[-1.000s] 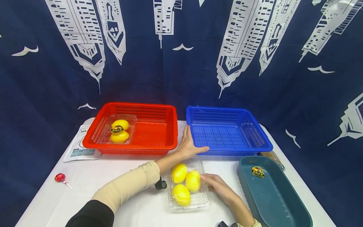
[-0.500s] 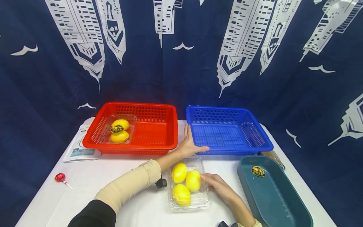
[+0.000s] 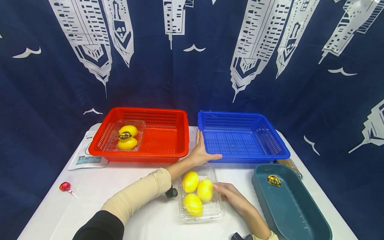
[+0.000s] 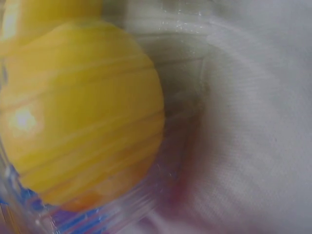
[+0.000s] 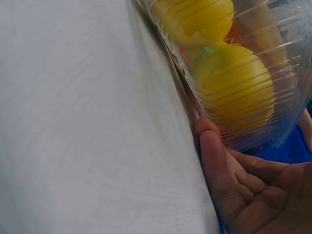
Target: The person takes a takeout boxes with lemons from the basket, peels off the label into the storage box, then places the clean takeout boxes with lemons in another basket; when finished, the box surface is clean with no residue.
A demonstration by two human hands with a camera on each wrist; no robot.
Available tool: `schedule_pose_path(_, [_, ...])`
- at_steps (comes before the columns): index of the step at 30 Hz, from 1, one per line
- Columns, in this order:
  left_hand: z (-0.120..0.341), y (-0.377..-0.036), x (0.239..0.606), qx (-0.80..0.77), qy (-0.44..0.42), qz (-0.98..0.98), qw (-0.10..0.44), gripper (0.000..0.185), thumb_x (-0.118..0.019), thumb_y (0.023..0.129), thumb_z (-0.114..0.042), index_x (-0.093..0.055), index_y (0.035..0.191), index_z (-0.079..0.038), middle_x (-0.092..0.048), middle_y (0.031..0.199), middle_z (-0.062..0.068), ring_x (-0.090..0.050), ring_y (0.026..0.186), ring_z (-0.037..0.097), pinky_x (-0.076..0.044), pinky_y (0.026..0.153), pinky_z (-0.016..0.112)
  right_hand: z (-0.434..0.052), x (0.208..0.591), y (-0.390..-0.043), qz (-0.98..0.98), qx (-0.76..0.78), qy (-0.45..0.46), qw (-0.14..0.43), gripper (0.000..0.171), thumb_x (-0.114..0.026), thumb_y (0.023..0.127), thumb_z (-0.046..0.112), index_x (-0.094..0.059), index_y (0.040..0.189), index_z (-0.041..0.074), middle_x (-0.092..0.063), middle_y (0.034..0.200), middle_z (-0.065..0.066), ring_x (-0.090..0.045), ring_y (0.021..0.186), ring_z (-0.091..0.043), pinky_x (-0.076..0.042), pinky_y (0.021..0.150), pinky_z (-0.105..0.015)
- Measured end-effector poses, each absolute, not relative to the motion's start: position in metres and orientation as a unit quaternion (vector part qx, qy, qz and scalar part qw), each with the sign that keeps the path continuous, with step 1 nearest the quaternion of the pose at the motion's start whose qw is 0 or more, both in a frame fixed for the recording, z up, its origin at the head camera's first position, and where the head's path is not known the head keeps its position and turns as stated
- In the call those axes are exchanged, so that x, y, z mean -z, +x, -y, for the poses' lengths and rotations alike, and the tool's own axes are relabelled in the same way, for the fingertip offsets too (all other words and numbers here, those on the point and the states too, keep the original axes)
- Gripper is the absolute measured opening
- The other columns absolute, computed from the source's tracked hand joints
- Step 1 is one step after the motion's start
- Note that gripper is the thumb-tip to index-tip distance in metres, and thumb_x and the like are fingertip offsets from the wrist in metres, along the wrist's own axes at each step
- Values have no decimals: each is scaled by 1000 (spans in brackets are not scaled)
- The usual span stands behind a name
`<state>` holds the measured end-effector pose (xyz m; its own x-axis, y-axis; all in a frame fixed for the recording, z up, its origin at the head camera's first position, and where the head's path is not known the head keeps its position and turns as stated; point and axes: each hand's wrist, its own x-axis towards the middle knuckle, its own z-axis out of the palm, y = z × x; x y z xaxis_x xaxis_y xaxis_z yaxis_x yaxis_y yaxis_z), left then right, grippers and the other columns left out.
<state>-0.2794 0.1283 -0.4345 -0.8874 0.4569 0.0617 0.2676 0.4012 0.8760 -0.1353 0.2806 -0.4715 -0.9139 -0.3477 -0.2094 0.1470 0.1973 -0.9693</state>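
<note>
A clear plastic fruit box (image 3: 214,208) lies on the white table with three lemons (image 3: 193,204) in it. My right hand (image 3: 235,200) is at the box's right side. In the right wrist view its thumb (image 5: 214,153) and a fingertip lie right at the box's rim, low by the table. My left hand (image 3: 199,155) reaches past the box's far end, fingers straight along the left wall of the blue basket (image 3: 240,159) and thumb stretched across its front. One lemon (image 4: 83,117) fills much of the left wrist view behind ribbed plastic; the left hand is outside that view.
A red basket (image 3: 162,154) at the back left holds another clear box with two lemons (image 3: 127,143). A teal tray (image 3: 295,203) with a round sticker stands on the right. At the left lie a lollipop (image 3: 64,186) and a white packet (image 3: 87,161).
</note>
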Motion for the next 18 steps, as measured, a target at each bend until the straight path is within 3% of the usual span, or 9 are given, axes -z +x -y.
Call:
schedule_pose_path(13, [-128, -280, 434, -502, 223, -830, 95, 132, -82, 72, -47, 13, 155, -9, 23, 163, 1, -9, 153, 29, -24, 121, 48, -277, 469, -133, -741, 641, -42, 197, 55, -44, 101, 32, -52, 128, -15, -70, 108, -3, -65, 96, -13, -55, 88, -29])
schedule_pose_path(18, [-128, -281, 435, -505, 223, -829, 94, 132, -81, 73, -47, 14, 155, -9, 22, 163, 3, -8, 153, 30, -23, 121, 48, -271, 465, -125, -732, 653, 7, 196, 60, -48, 99, 35, -50, 130, -17, -70, 110, -6, -66, 96, -11, -57, 88, -28])
